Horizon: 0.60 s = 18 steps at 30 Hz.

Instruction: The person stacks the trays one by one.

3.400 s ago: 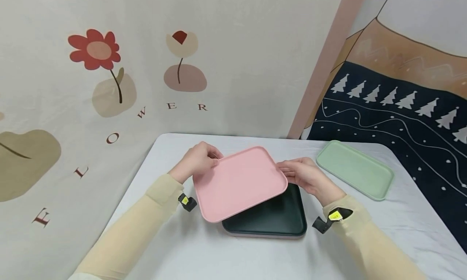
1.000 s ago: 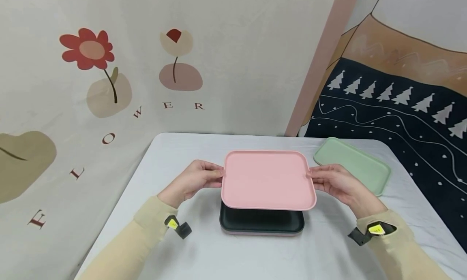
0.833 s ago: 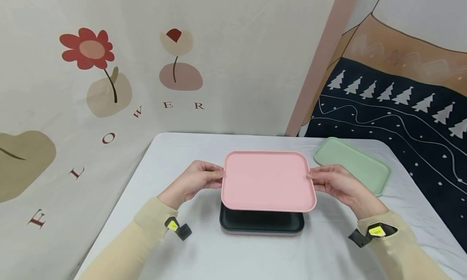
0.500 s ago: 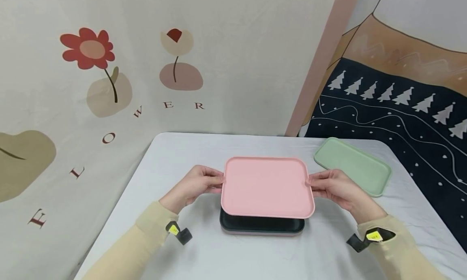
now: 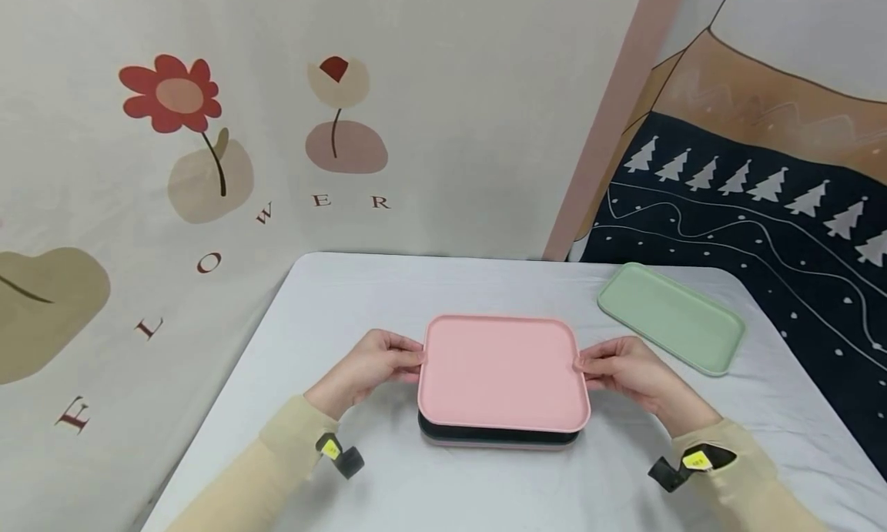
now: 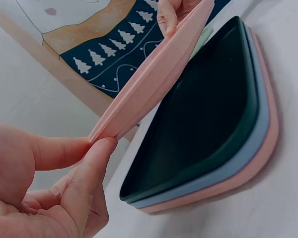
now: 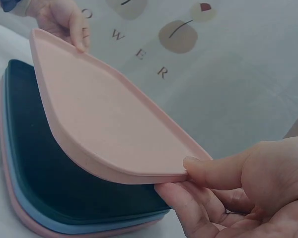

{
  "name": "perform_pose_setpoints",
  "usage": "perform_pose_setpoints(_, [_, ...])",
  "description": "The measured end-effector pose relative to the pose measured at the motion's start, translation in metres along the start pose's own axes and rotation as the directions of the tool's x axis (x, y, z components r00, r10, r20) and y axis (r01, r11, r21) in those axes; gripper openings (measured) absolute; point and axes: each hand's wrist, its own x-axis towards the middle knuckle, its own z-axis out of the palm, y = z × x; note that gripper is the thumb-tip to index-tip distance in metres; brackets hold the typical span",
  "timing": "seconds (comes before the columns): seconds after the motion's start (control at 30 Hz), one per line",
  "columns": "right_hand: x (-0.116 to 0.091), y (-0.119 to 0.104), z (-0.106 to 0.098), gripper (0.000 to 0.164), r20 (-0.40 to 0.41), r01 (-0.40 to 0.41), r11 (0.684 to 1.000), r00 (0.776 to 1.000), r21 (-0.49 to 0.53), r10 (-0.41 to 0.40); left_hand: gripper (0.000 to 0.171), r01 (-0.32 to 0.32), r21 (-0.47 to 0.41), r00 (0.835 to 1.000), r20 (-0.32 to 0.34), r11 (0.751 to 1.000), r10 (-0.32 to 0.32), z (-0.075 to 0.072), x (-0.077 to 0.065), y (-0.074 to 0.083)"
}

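Note:
A pink rectangular tray (image 5: 502, 374) is held between both hands, just above a stack of trays. My left hand (image 5: 370, 368) pinches its left rim between thumb and fingers. On the opposite side, my right hand (image 5: 634, 378) pinches the right rim. Beneath lies a dark green tray (image 6: 203, 114), on top of a blue tray (image 6: 228, 166) and another pink tray (image 6: 228, 187). Both wrist views show a gap between the held tray and the dark green one. From the head view, the held tray covers most of the stack.
A light green tray (image 5: 672, 316) lies at the back right of the table, apart from the stack. White cloth covers the table (image 5: 360, 301). Behind it hangs a pale wall sheet (image 5: 471, 116) with flowers and letters; a dark tree-patterned cloth (image 5: 734, 232) is at the right.
The pink tray, earlier tilted and turned to the left, has been straightened over the stack. Over the last second both hands have lowered it towards the dark green tray.

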Motion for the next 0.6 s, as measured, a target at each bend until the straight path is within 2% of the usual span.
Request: perform_pose_setpoints(0.6, [0.003,0.017,0.009,0.022,0.005,0.004,0.999,1.000,-0.034,-0.004,0.023,0.015,0.010,1.000,0.002,1.000,-0.015,0.001,0.000,-0.019])
